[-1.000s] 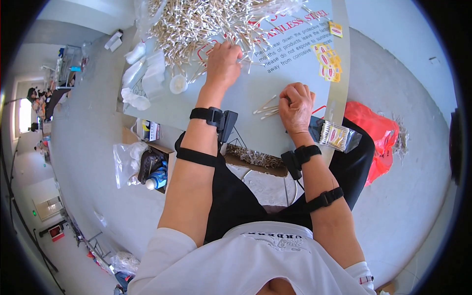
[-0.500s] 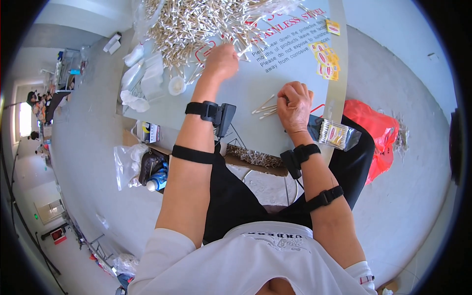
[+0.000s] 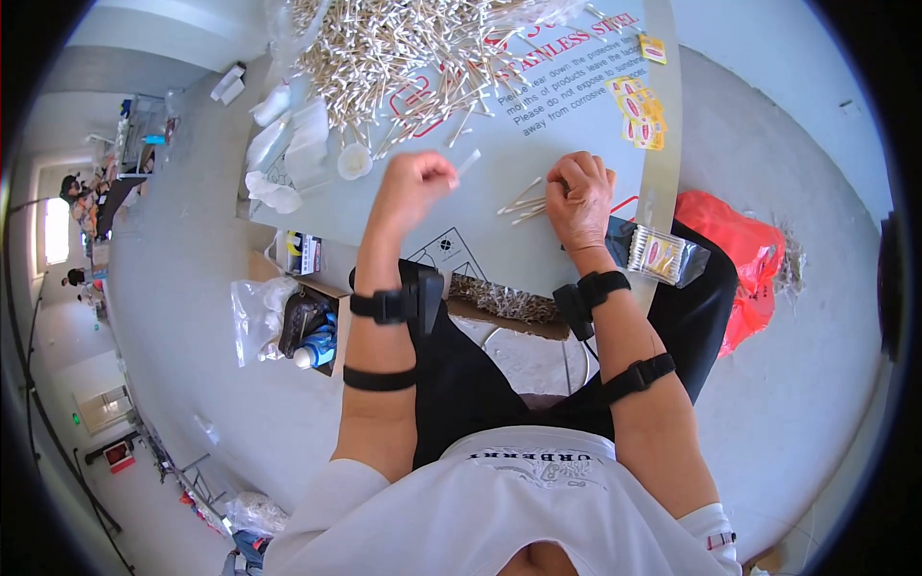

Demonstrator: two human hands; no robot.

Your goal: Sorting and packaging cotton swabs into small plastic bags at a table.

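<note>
My left hand (image 3: 411,190) is raised over the steel table (image 3: 384,226), closed, with a cotton swab (image 3: 469,161) sticking out from the fingertips, blurred by motion. Farther off lies a big loose heap of cotton swabs (image 3: 384,58). My right hand (image 3: 580,200) is curled into a fist on the right part of the table. A few cotton swabs (image 3: 521,204) stick out to the left of that fist; their other ends are hidden by the fingers. Beside my right wrist lies a clear packet of swabs (image 3: 657,256) with a yellow label.
Yellow label cards (image 3: 642,113) lie along the table's right side. At the left are a small round white cup (image 3: 354,161) and crumpled white plastic (image 3: 305,144). A red bag (image 3: 735,259) hangs off the right. Below the table edge is a box of swabs (image 3: 504,298).
My left hand has drawn back from the swab heap toward me, now with a swab in its fingers. My right hand has stayed almost in place with its swabs.
</note>
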